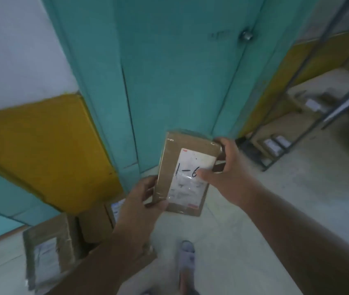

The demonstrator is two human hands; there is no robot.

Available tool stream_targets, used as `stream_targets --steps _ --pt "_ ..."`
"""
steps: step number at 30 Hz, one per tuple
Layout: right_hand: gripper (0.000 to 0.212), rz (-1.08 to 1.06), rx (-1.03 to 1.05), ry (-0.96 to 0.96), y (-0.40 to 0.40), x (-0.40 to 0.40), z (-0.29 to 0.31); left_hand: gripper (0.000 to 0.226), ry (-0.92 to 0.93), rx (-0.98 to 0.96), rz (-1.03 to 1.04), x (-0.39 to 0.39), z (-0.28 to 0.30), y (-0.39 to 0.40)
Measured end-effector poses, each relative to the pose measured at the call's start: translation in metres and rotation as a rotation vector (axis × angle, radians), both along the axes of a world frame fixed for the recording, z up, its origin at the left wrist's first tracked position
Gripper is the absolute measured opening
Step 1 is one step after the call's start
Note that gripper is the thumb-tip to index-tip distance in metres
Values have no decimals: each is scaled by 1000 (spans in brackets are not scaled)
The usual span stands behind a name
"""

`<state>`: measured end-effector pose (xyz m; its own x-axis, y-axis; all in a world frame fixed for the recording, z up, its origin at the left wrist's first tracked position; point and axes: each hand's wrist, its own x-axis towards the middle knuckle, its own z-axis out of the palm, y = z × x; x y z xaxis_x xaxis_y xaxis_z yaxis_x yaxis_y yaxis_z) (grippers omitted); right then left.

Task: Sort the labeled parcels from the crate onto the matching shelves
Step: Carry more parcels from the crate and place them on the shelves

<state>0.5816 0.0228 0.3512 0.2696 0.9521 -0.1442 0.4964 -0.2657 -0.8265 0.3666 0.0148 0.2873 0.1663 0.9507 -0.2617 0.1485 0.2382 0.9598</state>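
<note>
A flat brown cardboard parcel is held up in front of me, its white label handwritten "1-6". My left hand grips its lower left edge. My right hand grips its right side, the thumb lying over the label. More brown labeled parcels lie piled on the floor at the lower left, partly hidden by my left forearm. A metal shelf rack with cardboard boxes on its levels stands at the right.
A teal door with a round knob is straight ahead, set in a white, yellow and teal wall. The floor is pale concrete. A foot in a grey slipper shows below the parcel.
</note>
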Motion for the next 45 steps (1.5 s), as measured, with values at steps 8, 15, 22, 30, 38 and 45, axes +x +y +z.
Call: stream_targets --steps 8,15,22,30,38,45 --pt "86 -180 236 -187 -78 129 131 54 -109 283 -207 152 91 -9" --pt "79 -369 414 -303 -148 302 193 48 -179 475 -355 354 151 -35" --pt "74 -402 444 -387 -166 441 229 43 -261 414 -410 502 180 -49" --pt "75 -470 515 -277 -102 587 246 63 -282 576 -477 644 212 31" --pt "74 -751 527 -388 -107 764 253 55 -296 594 -678 866 218 61" --pt "74 -811 509 -444 -119 948 245 56 -322 602 -714 1063 212 48"
